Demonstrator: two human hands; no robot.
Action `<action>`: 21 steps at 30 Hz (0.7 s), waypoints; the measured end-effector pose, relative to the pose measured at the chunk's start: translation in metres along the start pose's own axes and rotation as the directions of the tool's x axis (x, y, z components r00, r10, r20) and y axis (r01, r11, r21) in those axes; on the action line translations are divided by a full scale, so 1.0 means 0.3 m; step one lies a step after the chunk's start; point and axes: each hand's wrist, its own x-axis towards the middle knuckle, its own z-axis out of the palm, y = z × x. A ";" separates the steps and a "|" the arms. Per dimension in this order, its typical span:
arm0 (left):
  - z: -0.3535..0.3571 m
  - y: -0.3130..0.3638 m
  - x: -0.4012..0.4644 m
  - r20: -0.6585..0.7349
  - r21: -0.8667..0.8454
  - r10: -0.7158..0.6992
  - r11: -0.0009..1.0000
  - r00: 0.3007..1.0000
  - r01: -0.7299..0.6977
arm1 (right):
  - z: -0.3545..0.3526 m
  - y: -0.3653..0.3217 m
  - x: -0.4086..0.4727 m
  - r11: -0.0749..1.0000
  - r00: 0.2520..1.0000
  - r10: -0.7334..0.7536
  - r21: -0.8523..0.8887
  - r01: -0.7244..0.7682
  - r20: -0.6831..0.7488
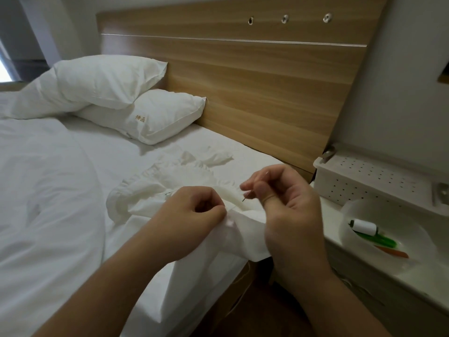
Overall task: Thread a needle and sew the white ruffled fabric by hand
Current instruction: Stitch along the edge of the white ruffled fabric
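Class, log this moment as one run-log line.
step: sewing | right hand: pinches needle | left hand: grips fabric | spool: in bowl

Two hands are seen: a left hand (194,210) and a right hand (289,205). One needle (246,196) is counted, and one white ruffled fabric (170,181) on one bed (60,190). Two pillows are stacked, an upper pillow (107,79) and a lower pillow (158,115). One wooden headboard (255,81) is fitted with three metal holes (284,18). On the bedside shelf (413,283), one perforated white box (371,178) and one white bowl (388,254) are counted; in the bowl, one spool of white thread (364,227), one green item (379,240) and one orange item (393,251) are seen.
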 end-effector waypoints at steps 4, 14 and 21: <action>-0.010 -0.008 0.007 -0.006 0.036 -0.057 0.998 0.998 0.057 | -0.028 -0.041 0.039 0.911 0.977 0.211 0.360 -0.201 0.011; -0.007 -0.014 0.011 -0.020 0.107 -0.062 0.992 0.998 0.064 | -0.107 0.008 0.064 0.813 0.927 0.126 -0.572 0.107 0.354; 0.004 -0.014 0.007 0.006 0.021 0.018 1.000 1.000 -0.018 | -0.082 0.045 0.052 0.621 0.941 0.035 -0.745 0.244 0.337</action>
